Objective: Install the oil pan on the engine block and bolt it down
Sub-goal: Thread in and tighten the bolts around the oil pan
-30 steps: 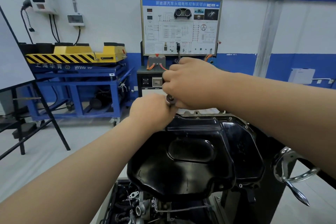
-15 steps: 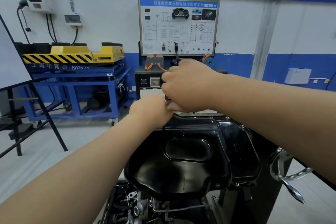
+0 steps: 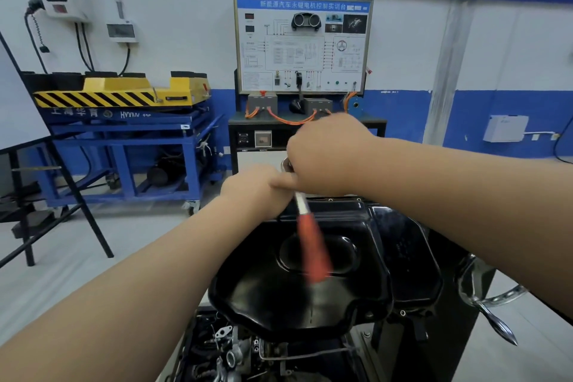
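Observation:
The black oil pan (image 3: 310, 298) lies upside down on the engine block (image 3: 229, 353), with small bolt holes along its rim. Both hands meet at the pan's far edge. My right hand (image 3: 328, 158) grips a ratchet wrench near its silver head (image 3: 286, 164). The wrench's orange-red handle (image 3: 311, 248) points back toward me over the pan and is motion-blurred. My left hand (image 3: 254, 189) is curled just below the wrench head, at its socket end. Its fingers are hidden, as are the socket and the bolt.
A chrome lever (image 3: 493, 316) sticks out of the engine stand at the right. Behind the pan stands a training board (image 3: 302, 43) on a black cabinet. A blue cart with a yellow lift (image 3: 117, 96) and a black easel leg (image 3: 77, 195) are on the left.
The orange-red wrench handle has swung into view over the pan, and the right hand has shifted up and right. The left hand stays at the far rim.

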`<state>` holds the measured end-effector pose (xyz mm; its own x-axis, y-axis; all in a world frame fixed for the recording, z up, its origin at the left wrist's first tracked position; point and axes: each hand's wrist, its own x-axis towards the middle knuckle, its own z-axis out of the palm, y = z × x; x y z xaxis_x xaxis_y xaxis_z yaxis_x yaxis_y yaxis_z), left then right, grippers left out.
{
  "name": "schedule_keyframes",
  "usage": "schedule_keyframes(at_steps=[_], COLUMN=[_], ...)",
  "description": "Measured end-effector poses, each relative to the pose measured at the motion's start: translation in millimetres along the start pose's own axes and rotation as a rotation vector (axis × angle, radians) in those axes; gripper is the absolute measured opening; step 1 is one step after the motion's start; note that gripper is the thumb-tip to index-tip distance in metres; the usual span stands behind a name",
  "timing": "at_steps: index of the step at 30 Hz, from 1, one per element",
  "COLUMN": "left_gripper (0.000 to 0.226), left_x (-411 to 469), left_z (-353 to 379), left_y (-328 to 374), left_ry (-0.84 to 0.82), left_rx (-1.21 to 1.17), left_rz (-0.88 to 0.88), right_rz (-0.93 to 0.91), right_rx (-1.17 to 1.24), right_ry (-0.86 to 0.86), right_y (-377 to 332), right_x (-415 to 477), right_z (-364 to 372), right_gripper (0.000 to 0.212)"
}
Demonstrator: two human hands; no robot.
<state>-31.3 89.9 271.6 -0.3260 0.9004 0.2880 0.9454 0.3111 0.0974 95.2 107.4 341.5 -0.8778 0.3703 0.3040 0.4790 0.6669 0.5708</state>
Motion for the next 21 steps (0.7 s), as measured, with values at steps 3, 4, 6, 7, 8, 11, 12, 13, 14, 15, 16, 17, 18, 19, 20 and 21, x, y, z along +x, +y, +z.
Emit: schedule_keyframes(at_steps=[3, 4, 6, 7, 8, 11, 12, 13, 14, 15, 16, 17, 18, 19, 20, 21], left_gripper=[0.017, 0.019, 0.028, 0.03, 0.029, 0.022, 0.02, 0.019, 0.018, 0.018, 0.018, 0.017, 0.021, 0.024, 0.022, 0.019], left_x=[-1, -1, -3, -2, -2, -2, -1, -1, -1, -3, -4, -5, -5, -6, -3, 0], left_z=[-3, -4, -4, -4, -4, -4, -6, -7, -6, -6, -6, -6, -6, -6, -4, -2], left_y=[1, 0, 1, 2, 3, 1, 0, 0, 0, 2, 2, 1, -1, -3, -4, -4], left_ry=[-0.005, -0.009, 0.018, 0.057, 0.108, 0.142, 0.11, 0.08, 0.041, 0.01, -0.004, 0.002, 0.009, 0.008, -0.002, -0.019], left_rx=[-0.013, -0.009, -0.004, 0.009, 0.031, 0.053, 0.057, 0.06, 0.061, 0.05, 0.029, 0.012, 0.006, 0.0, -0.012, -0.026], left_rz=[0.11, 0.168, 0.187, 0.163, 0.146, 0.123, 0.112, 0.094, 0.063, 0.046, 0.039, 0.054, 0.082, 0.113, 0.129, 0.129], right_rz=[-0.062, -0.205, -0.416, -0.447, -0.462, -0.401, -0.34, -0.251, -0.164, -0.105, -0.098, -0.138, -0.19, -0.227, -0.24, -0.235], right_rx=[0.002, -0.122, -0.316, -0.342, -0.332, -0.308, -0.27, -0.202, -0.111, -0.035, 0.005, 0.0, -0.009, -0.013, -0.017, -0.035], right_ry=[-0.002, 0.076, 0.193, 0.224, 0.241, 0.238, 0.221, 0.168, 0.103, 0.063, 0.055, 0.085, 0.113, 0.139, 0.146, 0.133], right_y=[-3, 0, 11, 17, 20, 11, 7, 5, 3, 1, 0, 2, 2, 1, -1, -4], right_x=[0, 0, 0, 0, 1, 1, 2, 2, 2, 0, -1, 0, 0, 0, -1, -1], right_z=[1, 1, 1, 0, 0, 2, 3, 3, 3, 2, 1, 0, -1, -4, -8, -11], right_gripper=[0.047, 0.037, 0.019, 0.018, 0.019, 0.021, 0.03, 0.043, 0.053, 0.059, 0.06, 0.058, 0.052, 0.041, 0.03, 0.023])
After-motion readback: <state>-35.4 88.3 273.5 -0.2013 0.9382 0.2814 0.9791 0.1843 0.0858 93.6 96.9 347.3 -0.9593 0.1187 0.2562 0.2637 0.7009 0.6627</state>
